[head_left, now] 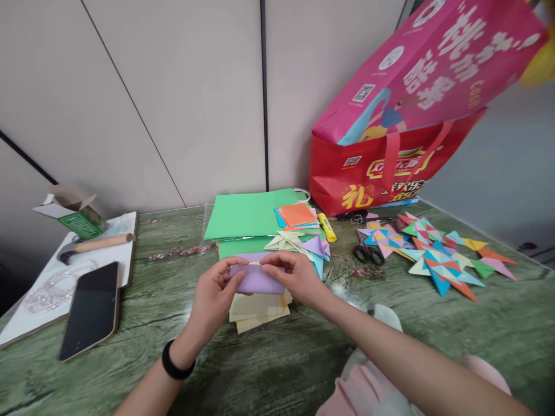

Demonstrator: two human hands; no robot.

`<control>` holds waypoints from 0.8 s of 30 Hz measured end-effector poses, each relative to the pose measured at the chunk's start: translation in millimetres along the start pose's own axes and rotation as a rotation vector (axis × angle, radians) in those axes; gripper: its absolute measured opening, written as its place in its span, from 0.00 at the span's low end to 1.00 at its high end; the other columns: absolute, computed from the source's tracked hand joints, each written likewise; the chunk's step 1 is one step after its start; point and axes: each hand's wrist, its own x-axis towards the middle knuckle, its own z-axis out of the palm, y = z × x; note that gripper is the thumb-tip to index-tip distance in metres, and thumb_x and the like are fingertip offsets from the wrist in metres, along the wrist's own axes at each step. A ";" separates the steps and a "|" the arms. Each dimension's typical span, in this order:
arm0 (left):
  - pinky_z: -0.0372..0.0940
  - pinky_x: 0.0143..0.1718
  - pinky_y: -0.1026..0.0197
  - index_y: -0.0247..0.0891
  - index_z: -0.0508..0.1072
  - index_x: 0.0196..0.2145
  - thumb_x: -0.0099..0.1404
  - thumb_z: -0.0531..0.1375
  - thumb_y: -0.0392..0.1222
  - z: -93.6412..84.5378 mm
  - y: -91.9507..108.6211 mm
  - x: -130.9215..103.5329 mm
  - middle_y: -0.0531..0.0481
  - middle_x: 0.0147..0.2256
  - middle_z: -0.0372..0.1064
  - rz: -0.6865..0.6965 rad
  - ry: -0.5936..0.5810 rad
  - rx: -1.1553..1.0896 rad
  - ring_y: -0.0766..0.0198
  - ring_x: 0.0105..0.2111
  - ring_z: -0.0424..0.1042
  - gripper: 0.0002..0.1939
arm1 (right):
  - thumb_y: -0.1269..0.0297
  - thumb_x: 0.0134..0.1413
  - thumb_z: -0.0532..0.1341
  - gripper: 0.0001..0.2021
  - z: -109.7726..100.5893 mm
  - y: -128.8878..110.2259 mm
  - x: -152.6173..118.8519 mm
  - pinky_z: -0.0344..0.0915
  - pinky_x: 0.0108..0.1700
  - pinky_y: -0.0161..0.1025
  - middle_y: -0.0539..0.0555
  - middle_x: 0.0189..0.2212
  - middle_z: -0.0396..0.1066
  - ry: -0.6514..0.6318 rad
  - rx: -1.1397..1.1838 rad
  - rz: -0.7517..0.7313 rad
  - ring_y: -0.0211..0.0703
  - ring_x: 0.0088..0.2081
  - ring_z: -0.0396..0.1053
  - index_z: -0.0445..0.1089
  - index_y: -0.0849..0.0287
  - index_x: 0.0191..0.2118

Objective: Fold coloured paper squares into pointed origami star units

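Observation:
Both hands pinch a folded sheet of purple paper (259,282) at the middle of the table. My left hand (217,289) grips its left part between thumb and fingers, a black band on that wrist. My right hand (297,276) is closed on the top right part of the sheet. Beneath it lie cream paper sheets (258,312). Just behind, folded paper pieces (314,247) in purple, cream and blue rest beside a stack of small coloured squares (298,215) with orange on top.
Green paper (247,215) lies at the back, near a yellow glue stick (326,227). Scissors (368,249) and folded paper stars (442,263) are to the right, below a red bag (338,173) and a pink bag (373,92). A phone (91,309) and small box (82,222) stand left.

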 end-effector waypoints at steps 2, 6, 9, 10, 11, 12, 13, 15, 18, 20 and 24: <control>0.60 0.19 0.70 0.36 0.71 0.34 0.55 0.60 0.38 0.0 -1.1 0.1 0.56 0.18 0.69 0.010 -0.006 0.035 0.69 0.18 0.64 0.08 | 0.66 0.46 0.61 0.06 0.0 1.8 0.5 0.64 0.29 0.34 0.52 0.28 0.75 -0.008 0.017 0.009 0.39 0.29 0.70 0.73 0.60 0.31; 0.59 0.18 0.69 0.35 0.71 0.34 0.54 0.60 0.39 1.0 -1.1 -1.1 0.56 0.18 0.68 0.010 -0.012 0.054 0.69 0.18 0.63 0.08 | 0.67 0.46 0.61 0.04 0.5 1.7 -0.3 0.62 0.29 0.33 0.51 0.25 0.74 0.013 -0.007 -0.003 0.38 0.27 0.69 0.72 0.60 0.27; 0.61 0.19 0.68 0.36 0.71 0.35 0.53 0.61 0.40 1.9 1.9 -2.6 0.56 0.19 0.69 -0.023 -0.018 0.010 0.68 0.19 0.65 0.10 | 0.67 0.46 0.61 0.04 0.7 1.4 -0.7 0.61 0.29 0.33 0.51 0.25 0.73 0.021 -0.014 -0.008 0.38 0.27 0.68 0.72 0.60 0.27; 0.62 0.19 0.68 0.36 0.71 0.35 0.53 0.61 0.40 2.2 3.0 -2.9 0.55 0.20 0.69 -0.034 -0.023 -0.007 0.68 0.19 0.65 0.10 | 0.67 0.47 0.61 0.04 0.6 1.7 -0.6 0.61 0.29 0.33 0.50 0.25 0.73 0.025 -0.014 -0.011 0.38 0.27 0.68 0.72 0.60 0.27; 0.63 0.20 0.68 0.36 0.71 0.36 0.53 0.61 0.40 2.3 3.9 -3.1 0.55 0.20 0.69 -0.040 -0.029 -0.022 0.68 0.20 0.66 0.11 | 0.67 0.47 0.61 0.04 0.4 2.2 -0.4 0.61 0.29 0.33 0.50 0.25 0.73 0.030 -0.015 -0.014 0.38 0.28 0.68 0.72 0.60 0.27; 0.63 0.21 0.67 0.36 0.71 0.36 0.53 0.61 0.40 2.3 4.6 -3.1 0.55 0.21 0.69 -0.039 -0.035 -0.034 0.67 0.21 0.66 0.11 | 0.67 0.47 0.61 0.04 0.2 2.7 -0.2 0.61 0.29 0.33 0.50 0.25 0.73 0.035 -0.016 -0.016 0.38 0.28 0.68 0.72 0.60 0.27; 0.64 0.21 0.67 0.36 0.71 0.36 0.54 0.61 0.41 2.2 5.0 -3.1 0.55 0.22 0.69 -0.032 -0.037 -0.041 0.67 0.22 0.66 0.11 | 0.67 0.47 0.61 0.04 0.0 3.3 0.0 0.61 0.29 0.33 0.50 0.25 0.73 0.041 -0.017 -0.018 0.38 0.28 0.68 0.73 0.60 0.27; 0.63 0.22 0.68 0.36 0.72 0.36 0.55 0.60 0.41 1.6 5.1 -2.8 0.55 0.23 0.69 -0.009 -0.028 -0.035 0.68 0.22 0.66 0.11 | 0.67 0.47 0.61 0.04 -0.4 4.1 0.5 0.61 0.30 0.33 0.51 0.25 0.73 0.046 -0.015 -0.017 0.38 0.28 0.68 0.73 0.60 0.27; 0.59 0.20 0.69 0.35 0.72 0.36 0.56 0.59 0.42 0.3 4.6 -2.6 0.55 0.21 0.67 0.016 0.008 0.010 0.69 0.20 0.64 0.10 | 0.66 0.47 0.61 0.04 -0.7 4.0 0.9 0.62 0.30 0.33 0.51 0.26 0.74 0.049 -0.015 -0.018 0.39 0.28 0.68 0.73 0.59 0.27; 0.57 0.19 0.69 0.35 0.72 0.37 0.56 0.59 0.42 -0.2 4.7 -2.6 0.55 0.19 0.67 0.010 0.011 0.030 0.69 0.19 0.63 0.11 | 0.66 0.47 0.61 0.04 -0.7 3.5 0.9 0.62 0.30 0.34 0.51 0.26 0.74 0.049 -0.020 -0.025 0.39 0.28 0.68 0.73 0.59 0.27; 0.56 0.18 0.68 0.36 0.73 0.37 0.55 0.60 0.42 0.1 5.9 -3.0 0.56 0.17 0.66 0.001 0.019 0.025 0.68 0.18 0.63 0.12 | 0.67 0.47 0.61 0.04 -0.8 3.7 1.0 0.62 0.30 0.33 0.51 0.26 0.74 0.054 -0.029 -0.028 0.39 0.28 0.68 0.73 0.59 0.27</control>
